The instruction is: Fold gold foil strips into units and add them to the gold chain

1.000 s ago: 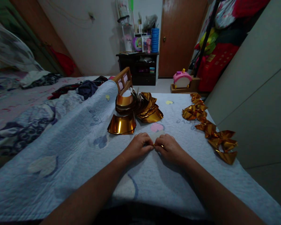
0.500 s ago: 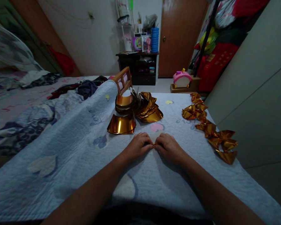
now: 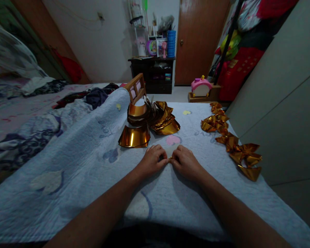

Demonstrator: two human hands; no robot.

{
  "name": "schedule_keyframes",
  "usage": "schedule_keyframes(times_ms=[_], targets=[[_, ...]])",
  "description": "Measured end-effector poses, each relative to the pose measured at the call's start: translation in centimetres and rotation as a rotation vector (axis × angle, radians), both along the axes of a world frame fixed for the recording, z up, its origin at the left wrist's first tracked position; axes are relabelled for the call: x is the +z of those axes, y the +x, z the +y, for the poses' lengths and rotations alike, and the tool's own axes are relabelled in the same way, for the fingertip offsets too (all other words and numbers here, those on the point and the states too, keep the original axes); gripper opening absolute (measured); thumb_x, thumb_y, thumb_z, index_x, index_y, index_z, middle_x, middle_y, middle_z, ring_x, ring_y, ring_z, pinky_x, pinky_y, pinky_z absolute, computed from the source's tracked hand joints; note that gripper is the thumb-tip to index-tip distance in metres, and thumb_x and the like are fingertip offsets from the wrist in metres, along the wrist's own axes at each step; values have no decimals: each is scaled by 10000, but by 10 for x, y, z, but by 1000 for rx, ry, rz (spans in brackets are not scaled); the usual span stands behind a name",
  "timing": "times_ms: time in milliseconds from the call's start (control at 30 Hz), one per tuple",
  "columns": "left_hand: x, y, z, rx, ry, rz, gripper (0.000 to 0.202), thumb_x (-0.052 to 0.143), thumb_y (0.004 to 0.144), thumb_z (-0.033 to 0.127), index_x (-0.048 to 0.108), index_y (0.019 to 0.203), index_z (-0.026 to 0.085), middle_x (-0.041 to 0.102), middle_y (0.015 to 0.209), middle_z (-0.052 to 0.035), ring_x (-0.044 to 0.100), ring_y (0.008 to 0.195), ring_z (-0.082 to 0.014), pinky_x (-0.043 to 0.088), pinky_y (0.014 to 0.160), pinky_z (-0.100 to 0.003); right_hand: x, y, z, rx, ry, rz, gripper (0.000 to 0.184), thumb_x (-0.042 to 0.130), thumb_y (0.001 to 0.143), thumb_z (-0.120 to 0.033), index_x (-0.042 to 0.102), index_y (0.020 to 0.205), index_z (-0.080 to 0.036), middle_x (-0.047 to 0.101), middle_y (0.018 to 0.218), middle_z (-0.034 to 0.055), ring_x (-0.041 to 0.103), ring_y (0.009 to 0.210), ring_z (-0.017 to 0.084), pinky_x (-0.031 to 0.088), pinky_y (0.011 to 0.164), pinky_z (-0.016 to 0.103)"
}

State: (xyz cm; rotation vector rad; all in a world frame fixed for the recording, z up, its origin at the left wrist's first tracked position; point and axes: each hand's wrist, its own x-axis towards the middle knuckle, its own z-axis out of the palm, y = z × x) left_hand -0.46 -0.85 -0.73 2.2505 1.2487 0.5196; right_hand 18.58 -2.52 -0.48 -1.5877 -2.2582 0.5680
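My left hand [image 3: 152,160] and my right hand [image 3: 186,160] rest side by side on a light blue quilt [image 3: 93,172], fingers curled and pinching a small piece of gold foil paper [image 3: 170,158] between them. Only a sliver of the paper shows between the fingertips. Just beyond the hands lies a curved gold foil sheet [image 3: 134,137], and behind it a heap of curled gold foil sheets [image 3: 155,117].
A row of folded gold foil shapes [image 3: 232,141] runs along the quilt's right edge beside a pale cabinet wall [image 3: 286,103]. A wooden frame [image 3: 136,88] stands behind the heap. Bedding and clothes lie at the left; a dark shelf and a door stand at the back.
Both hands have shifted slightly away from me on the quilt, still pinching the gold paper together. Nothing else has moved.
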Motion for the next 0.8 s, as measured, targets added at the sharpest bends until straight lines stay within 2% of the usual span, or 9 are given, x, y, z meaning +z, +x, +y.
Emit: schedule_keyframes(times_ms=[167,433,800], targets=[[0,0,0,-1,-8,-31,133,696,882,289,652,819,180,620,902,-41,567,962,-226,409,870,-352,-2,-1,1,-20,-12,19,79,672,886,-211,679,822,-165,593,917,51,534,850,176,341,744,294],[0,0,-1,7,-20,-9,106,610,905,238,655,824,186,620,924,-45,566,981,-225,412,900,-367,-4,0,1,-18,9,15,70,632,883,-169,667,823,-168,595,910,52,534,854,178,335,747,296],[-2,3,-1,43,25,58,64,649,865,207,649,807,179,610,917,-46,568,966,-231,410,877,-377,-4,-2,2,-23,3,-24,83,619,898,-187,669,834,-170,599,923,55,536,854,176,332,748,293]])
